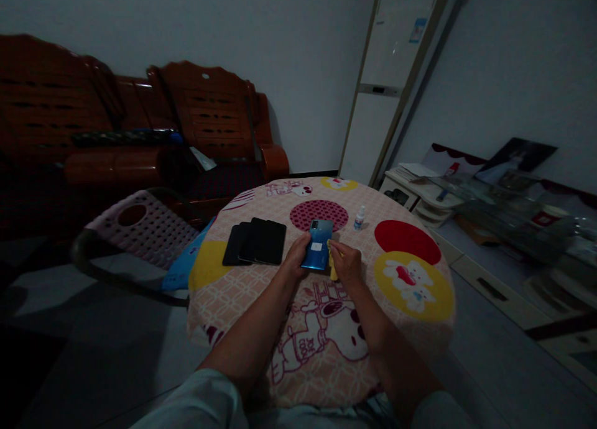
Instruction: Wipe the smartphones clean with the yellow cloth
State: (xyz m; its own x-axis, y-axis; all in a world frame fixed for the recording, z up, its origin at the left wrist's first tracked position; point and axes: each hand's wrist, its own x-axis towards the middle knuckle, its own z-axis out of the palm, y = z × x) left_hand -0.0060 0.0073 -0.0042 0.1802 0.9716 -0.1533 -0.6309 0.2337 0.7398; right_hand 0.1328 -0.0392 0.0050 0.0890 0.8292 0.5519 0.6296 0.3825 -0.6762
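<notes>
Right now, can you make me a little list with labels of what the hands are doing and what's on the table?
left hand: holds the shiny blue phone by its left edge, back side up
right hand: at the phone's right edge, gripping a small yellow cloth
table: round table with a cartoon-print pink cloth
stack: flat black phones, overlapping, left of the blue phone
bottle: small white plastic bottle with a blue cap, upright, apart from both hands
chair: pale perforated plastic chair, left of the table
</notes>
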